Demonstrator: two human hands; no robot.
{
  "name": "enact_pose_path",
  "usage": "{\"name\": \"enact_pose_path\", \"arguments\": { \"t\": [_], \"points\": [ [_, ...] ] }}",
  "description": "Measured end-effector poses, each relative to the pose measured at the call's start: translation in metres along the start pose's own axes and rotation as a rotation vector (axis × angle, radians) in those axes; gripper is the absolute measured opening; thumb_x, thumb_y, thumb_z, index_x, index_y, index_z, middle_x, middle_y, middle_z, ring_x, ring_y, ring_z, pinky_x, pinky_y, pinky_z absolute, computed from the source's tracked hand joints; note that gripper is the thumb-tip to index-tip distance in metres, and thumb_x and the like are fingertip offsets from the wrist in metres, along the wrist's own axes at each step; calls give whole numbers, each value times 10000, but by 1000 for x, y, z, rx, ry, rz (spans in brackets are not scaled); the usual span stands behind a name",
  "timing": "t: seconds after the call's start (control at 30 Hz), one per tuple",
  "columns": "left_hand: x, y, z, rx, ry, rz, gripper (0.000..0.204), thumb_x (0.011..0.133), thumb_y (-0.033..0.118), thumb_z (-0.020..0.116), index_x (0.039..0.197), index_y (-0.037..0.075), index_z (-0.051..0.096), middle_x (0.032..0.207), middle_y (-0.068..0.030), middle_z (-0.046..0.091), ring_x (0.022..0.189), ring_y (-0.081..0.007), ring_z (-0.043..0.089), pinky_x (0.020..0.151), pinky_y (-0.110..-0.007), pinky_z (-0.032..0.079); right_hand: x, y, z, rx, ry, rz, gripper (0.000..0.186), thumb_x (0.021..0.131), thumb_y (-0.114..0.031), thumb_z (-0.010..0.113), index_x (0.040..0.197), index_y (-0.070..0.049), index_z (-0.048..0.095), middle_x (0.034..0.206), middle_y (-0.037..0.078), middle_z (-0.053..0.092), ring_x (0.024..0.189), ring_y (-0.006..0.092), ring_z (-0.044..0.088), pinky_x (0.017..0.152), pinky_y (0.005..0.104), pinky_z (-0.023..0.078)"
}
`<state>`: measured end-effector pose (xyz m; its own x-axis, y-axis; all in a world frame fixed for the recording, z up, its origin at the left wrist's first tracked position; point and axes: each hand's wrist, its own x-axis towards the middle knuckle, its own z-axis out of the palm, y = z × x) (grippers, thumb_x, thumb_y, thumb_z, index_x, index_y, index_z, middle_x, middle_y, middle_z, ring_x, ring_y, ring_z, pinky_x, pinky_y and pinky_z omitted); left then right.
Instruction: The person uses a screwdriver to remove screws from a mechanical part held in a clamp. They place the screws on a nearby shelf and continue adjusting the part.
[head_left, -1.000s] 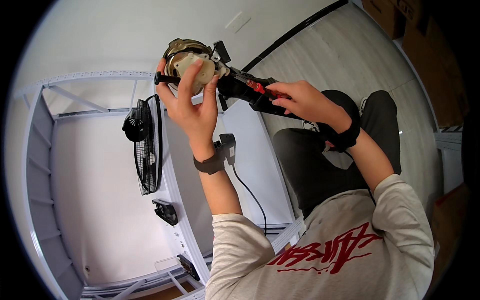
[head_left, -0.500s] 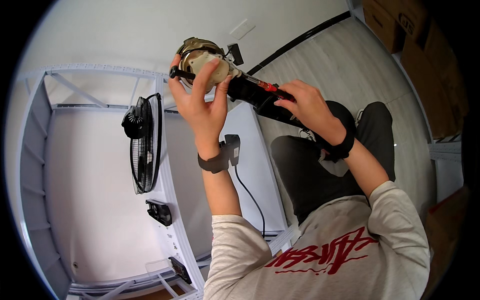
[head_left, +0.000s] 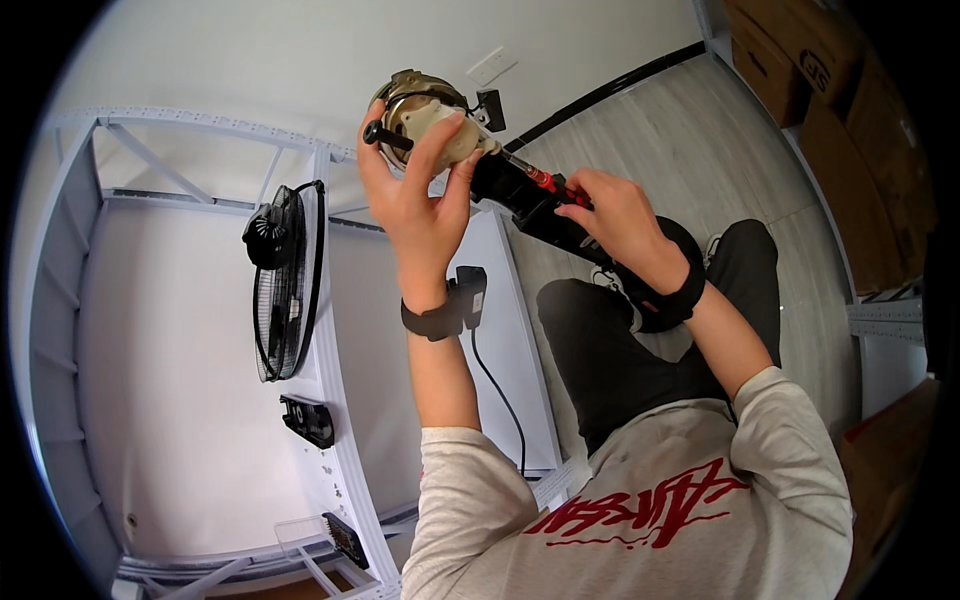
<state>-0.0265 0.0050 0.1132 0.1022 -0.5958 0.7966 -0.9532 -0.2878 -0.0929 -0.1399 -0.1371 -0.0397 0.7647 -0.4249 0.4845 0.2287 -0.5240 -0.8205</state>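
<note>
Red-and-black screwdriver (head_left: 540, 178): shaft lies along the black stem (head_left: 530, 213), pointing at the joint beside the motor; can't tell if the tip is seated.
Motor (head_left: 407, 88): gold-toned metal shell, held up against the wall side, past the rack's far corner; cream cover (head_left: 418, 122) faces up, black knob (head_left: 375, 131) sticks out left.
Left grip (head_left: 425, 205): spread around motor and cover, index finger across the cover, thumb at its near edge.
Right grip (head_left: 618, 215): pinching the screwdriver handle, thumb against bunched fingers.
Change, last 1 s: motor and screwdriver shift right together relative to the rack; right fingers curl further around the handle. Left hold looks the same.
Meaning: my read, same step in hand, driver being turned or reseated at the same joint; loosening vs tightening, can't tell.
Rack shelf (head_left: 180, 380): fan guard (head_left: 283, 300), black bracket (head_left: 307, 421), small loose parts (head_left: 335, 482) along its right edge, all untouched, well apart from both hands.
</note>
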Motion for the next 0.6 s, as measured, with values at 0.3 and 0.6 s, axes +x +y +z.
{"name": "enact_pose_path", "arguments": {
  "t": [0.3,0.6],
  "points": [
    [-2,-1,1,-57,-6,-81,406,717,131,853,1098,220,744,1424,-196,452,1217,-365,543,975,-409,484,-1,9,6,101,51,17,280,816,-141,769,1065,-33,700,885,180,644,776,391,623,710,434,509],
    [-4,-1,1,-38,1,-79,389,725,157,857,1091,228,746,1423,-195,450,1242,-372,523,988,-419,473,6,2,-25,58,-208,-25,265,857,-143,722,1065,10,667,890,208,671,838,411,629,739,458,502]
  ]
}}
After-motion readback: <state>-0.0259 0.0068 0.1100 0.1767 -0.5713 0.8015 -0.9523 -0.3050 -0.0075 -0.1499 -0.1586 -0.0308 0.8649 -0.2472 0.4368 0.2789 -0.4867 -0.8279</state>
